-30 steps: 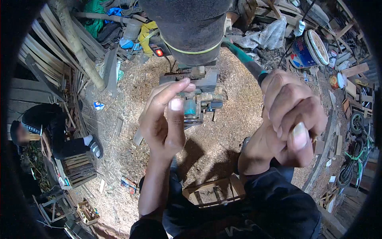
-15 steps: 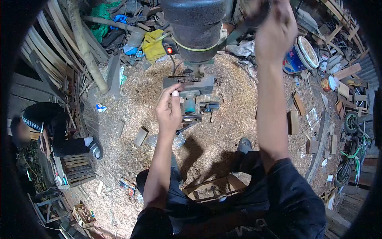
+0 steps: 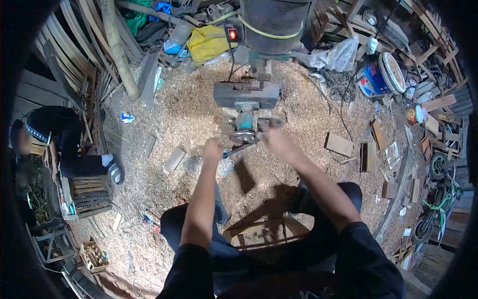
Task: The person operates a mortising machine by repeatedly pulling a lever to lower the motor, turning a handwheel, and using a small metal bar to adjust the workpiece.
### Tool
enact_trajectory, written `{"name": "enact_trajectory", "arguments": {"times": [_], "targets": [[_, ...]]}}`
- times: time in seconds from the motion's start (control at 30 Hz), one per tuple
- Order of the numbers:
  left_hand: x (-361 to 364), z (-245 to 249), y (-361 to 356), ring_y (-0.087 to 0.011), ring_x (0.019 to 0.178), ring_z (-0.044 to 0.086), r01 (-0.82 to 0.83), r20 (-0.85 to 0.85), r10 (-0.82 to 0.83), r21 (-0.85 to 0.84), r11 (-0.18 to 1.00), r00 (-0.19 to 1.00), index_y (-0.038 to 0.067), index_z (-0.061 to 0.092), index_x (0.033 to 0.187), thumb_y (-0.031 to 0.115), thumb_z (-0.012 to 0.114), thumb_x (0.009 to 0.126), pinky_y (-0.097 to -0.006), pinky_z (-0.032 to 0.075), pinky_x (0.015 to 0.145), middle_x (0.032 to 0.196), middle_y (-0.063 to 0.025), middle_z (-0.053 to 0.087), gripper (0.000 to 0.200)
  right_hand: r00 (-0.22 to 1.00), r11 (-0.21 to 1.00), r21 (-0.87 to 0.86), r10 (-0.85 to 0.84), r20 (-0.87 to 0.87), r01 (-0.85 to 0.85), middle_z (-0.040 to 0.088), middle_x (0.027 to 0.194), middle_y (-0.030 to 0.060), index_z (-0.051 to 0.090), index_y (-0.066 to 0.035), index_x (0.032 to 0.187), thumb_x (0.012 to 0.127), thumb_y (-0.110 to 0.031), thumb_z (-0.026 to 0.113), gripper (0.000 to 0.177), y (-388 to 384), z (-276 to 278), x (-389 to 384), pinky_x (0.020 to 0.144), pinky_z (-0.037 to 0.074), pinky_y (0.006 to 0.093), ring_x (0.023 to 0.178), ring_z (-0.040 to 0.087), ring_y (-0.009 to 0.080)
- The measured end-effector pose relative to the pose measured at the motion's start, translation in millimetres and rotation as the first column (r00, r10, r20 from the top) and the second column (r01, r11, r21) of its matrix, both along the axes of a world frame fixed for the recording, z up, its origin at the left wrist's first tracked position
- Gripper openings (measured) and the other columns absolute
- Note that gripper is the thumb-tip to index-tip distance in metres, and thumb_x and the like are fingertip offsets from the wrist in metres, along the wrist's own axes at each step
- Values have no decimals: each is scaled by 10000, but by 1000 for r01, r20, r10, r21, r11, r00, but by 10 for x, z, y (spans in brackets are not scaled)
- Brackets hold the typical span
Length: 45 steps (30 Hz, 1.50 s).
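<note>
A bench machine with a dark metal block [image 3: 247, 94], a green cylinder [image 3: 245, 120] and a round handwheel [image 3: 243, 137] stands in front of me. From the wheel a crank handle [image 3: 239, 150] slants down to the left. My left hand [image 3: 213, 148] is closed like a fist just left of the wheel; what it holds is hidden. At the machine's right side, my right hand [image 3: 275, 139] reaches in close to a dark fitting [image 3: 269, 122], its fingers smeared by motion. Above the block hangs a large dark drum-shaped housing [image 3: 271, 27] with a yellow band.
Wood shavings [image 3: 308, 119] cover the floor. Loose wood blocks [image 3: 339, 144] lie to the right, with a paint bucket [image 3: 374, 77] beyond. A wooden crate [image 3: 269, 233] sits between my legs. Another person [image 3: 64, 144] sits at the left. A switch [image 3: 232, 34] glows red.
My right hand has come down from beside the drum housing to the machine's right side. My left hand has dropped from near the block to left of the handwheel. The view has shifted.
</note>
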<state>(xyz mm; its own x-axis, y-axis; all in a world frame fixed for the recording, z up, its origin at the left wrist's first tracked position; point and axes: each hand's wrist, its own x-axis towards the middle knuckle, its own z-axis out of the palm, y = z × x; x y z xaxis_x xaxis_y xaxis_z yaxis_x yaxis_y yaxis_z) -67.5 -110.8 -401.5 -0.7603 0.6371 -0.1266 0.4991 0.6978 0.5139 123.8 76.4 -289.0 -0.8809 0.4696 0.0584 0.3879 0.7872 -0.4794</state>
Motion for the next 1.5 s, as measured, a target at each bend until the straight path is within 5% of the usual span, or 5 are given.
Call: {"name": "enact_trajectory", "arguments": {"times": [0.33, 0.47, 1.0, 1.23, 1.5], "targets": [[291, -1379, -121, -376, 855, 695, 1, -32, -8, -211, 977, 999, 54, 718, 967, 157, 515, 931, -474, 560, 779, 912, -197, 703, 231, 950, 988, -72, 150, 274, -135, 660, 766, 248, 535, 57, 1244, 985, -198, 507, 365, 12, -453, -58, 631, 553, 493, 694, 673, 402], [139, -1535, -180, -378, 826, 693, 263, -56, -302, -357, 896, 952, 46, 716, 932, 178, 492, 957, -471, 564, 753, 916, -198, 706, 261, 949, 987, -43, 160, 270, -154, 664, 768, 250, 512, 40, 1247, 940, -125, 501, 349, 0, -531, -65, 625, 563, 497, 716, 685, 397], [229, -1534, -50, -413, 861, 682, 9, 37, 3, -327, 945, 999, 23, 730, 925, 304, 559, 915, -506, 544, 805, 886, -246, 693, 329, 979, 980, -159, 144, 147, -120, 664, 743, 230, 588, 22, 1120, 969, -149, 499, 245, -19, -360, -97, 618, 550, 482, 676, 676, 385], [176, -140, 37, -339, 846, 696, -34, 107, 17, 156, 987, 994, 82, 726, 1060, 174, 609, 913, -398, 535, 746, 939, -214, 704, 209, 996, 953, -293, 86, 12, -79, 692, 831, 231, 722, -20, 993, 940, -248, 622, 255, 309, -12, -37, 705, 538, 444, 692, 671, 335], [-20, 1607, 788, -257, 867, 676, 23, -37, 11, 789, 615, 999, -19, 660, 1144, 126, 587, 967, -363, 525, 813, 948, -160, 696, 240, 884, 917, -357, -310, -351, 179, 653, 663, 131, 703, 4, 854, 962, -259, 589, 306, 1014, 949, 31, 599, 476, 369, 589, 593, 189]]}}
